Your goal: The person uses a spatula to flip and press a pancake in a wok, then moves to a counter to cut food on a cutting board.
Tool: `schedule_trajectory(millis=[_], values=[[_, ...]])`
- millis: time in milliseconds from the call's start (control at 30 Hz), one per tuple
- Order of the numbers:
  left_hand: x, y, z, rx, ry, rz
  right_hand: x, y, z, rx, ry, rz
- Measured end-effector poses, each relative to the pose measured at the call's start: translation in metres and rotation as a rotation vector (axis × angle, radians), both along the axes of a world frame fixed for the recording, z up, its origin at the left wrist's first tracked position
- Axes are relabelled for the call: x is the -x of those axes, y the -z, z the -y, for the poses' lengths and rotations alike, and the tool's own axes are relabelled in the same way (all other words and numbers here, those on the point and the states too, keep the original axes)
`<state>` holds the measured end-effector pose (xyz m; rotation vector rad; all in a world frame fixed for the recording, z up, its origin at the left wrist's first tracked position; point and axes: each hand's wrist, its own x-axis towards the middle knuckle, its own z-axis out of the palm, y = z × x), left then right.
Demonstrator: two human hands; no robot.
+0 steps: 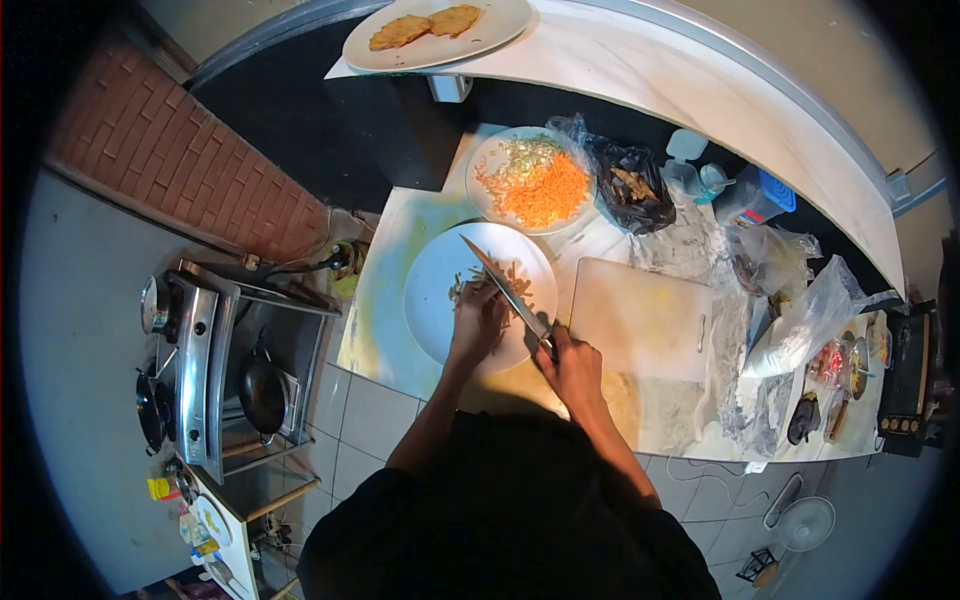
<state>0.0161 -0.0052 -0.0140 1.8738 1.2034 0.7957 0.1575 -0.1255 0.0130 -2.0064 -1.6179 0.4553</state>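
Note:
My right hand point(575, 372) is wrapped round the dark handle of a kitchen knife point(507, 290), whose blade points up and left over a white plate point(424, 300). On that plate lie small cut strips point(522, 284), brownish and greenish, too small to name. My left hand point(478, 318) is closed, its fingers curled down among the strips beside the blade; whatever they grip is hidden. Just right of the plate lies a white cutting board point(640, 315) with yellowish stains. Behind, another plate point(482, 200) holds shredded carrot point(552, 192) and pale and green chopped pieces.
A black plastic bag point(655, 212) with brown root-like pieces stands at the back. Clear bags point(800, 330) and a blue-lidded container point(770, 195) are to the right. Fried patties point(425, 27) sit on a raised shelf plate. A gas stove point(200, 365) stands left.

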Motion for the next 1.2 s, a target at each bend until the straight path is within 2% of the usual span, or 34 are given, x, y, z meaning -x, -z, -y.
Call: schedule_trajectory(millis=[167,233,367,433,467,533,567,633,767,833,867,933,967,1033,1067,1133,1200], values=[[0.013,0.000,-0.011,0.049,-0.104,0.211,-0.002,0.007,0.002,-0.059,-0.007,-0.013],[0.021,0.003,-0.015,-0.163,-0.051,-0.089,-0.002,0.010,0.003,-0.068,0.003,-0.020],[0.028,0.004,-0.016,-0.153,-0.026,-0.185,0.000,0.000,0.005,-0.011,0.083,-0.036],[0.027,0.006,-0.012,-0.156,-0.076,0.037,0.000,0.001,0.009,0.004,0.090,-0.022],[0.027,0.006,-0.010,-0.160,-0.073,0.039,0.000,-0.001,0.009,0.011,0.090,-0.006],[0.025,-0.001,-0.010,0.062,-0.157,0.055,-0.002,-0.002,0.008,0.009,0.099,0.013],[0.024,-0.003,-0.012,0.059,-0.151,0.057,-0.002,-0.001,0.007,-0.004,0.092,0.016],[0.024,-0.006,-0.014,0.292,-0.147,0.336,-0.003,0.000,0.008,-0.013,0.080,0.019],[0.024,-0.014,-0.016,0.166,-0.118,0.224,-0.004,0.002,0.005,-0.051,0.056,0.059],[0.027,-0.014,-0.020,0.329,-0.117,0.367,-0.005,0.002,0.004,-0.039,0.051,0.074],[0.028,-0.014,-0.020,0.329,-0.116,0.364,-0.006,0.001,0.004,-0.042,0.044,0.074],[0.030,-0.025,-0.016,0.102,-0.055,0.255,-0.005,0.003,0.005,-0.039,0.039,0.067],[0.033,-0.019,-0.018,0.102,-0.052,0.252,-0.005,0.004,0.004,-0.055,0.041,0.075],[0.034,-0.016,-0.023,0.305,-0.002,0.517,-0.005,0.007,0.002,-0.071,0.046,0.085],[0.034,-0.013,-0.021,0.308,0.001,0.516,-0.005,0.008,0.001,-0.064,0.038,0.090],[0.024,-0.051,-0.008,0.148,-0.040,0.207,-0.004,0.012,0.002,-0.050,0.036,0.093],[0.026,-0.049,-0.008,0.122,0.015,0.121,-0.002,0.015,0.001,-0.061,0.035,0.079]])
